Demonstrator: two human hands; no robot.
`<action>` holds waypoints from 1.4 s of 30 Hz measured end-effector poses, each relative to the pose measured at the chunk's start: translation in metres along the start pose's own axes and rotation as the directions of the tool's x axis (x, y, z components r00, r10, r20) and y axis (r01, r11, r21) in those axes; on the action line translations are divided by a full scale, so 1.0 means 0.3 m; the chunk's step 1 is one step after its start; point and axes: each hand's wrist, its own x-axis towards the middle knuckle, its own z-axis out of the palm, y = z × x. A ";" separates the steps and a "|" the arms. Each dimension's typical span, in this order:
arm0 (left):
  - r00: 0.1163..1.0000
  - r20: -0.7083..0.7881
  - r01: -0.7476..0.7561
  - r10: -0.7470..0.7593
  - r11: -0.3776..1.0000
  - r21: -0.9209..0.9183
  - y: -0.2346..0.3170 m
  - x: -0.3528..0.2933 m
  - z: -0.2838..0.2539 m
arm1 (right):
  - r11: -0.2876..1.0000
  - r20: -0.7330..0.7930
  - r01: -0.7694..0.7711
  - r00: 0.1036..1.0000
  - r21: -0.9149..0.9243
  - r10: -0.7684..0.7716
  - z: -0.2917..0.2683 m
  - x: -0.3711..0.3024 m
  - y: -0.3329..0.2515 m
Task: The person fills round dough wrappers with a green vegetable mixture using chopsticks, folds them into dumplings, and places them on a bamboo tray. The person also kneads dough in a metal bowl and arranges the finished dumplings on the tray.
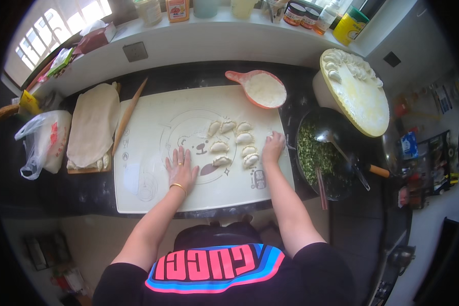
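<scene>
My left hand lies flat with its fingers spread on a pale silicone pastry mat printed with a cartoon face. Several folded dumplings sit in short columns on the mat, between my two hands. At the mat's right side, just beyond the dumplings, my right hand is closed with its fingers curled. What it holds, if anything, is hidden. A red-handled scoop full of white flour rests on the mat's far edge.
To the right stands a dark pan of chopped green filling with a metal spoon and chopsticks. Behind it, a tilted round tray bears more dumplings. At left are a rolling pin, stacked dough sheets and a plastic bag.
</scene>
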 end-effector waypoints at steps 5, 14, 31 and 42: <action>1.000 -0.023 -0.018 0.018 1.000 -0.002 0.012 0.029 -0.002 | 0.974 0.227 0.195 0.949 0.118 -0.218 0.026 0.111 -0.048; 1.000 -0.005 -0.003 0.003 0.999 -0.052 0.026 0.008 -0.053 | 0.994 0.172 -0.043 0.983 -0.101 0.060 -0.175 -0.101 -0.054; 0.999 -0.045 -0.020 0.018 0.999 -0.034 0.017 -0.031 -0.042 | 0.998 0.334 0.018 0.942 0.055 -0.035 -0.292 -0.249 -0.022; 1.000 0.000 0.003 -0.003 1.000 -0.020 0.010 0.000 -0.014 | 0.983 0.049 -0.165 0.984 -0.086 0.170 -0.036 0.085 0.018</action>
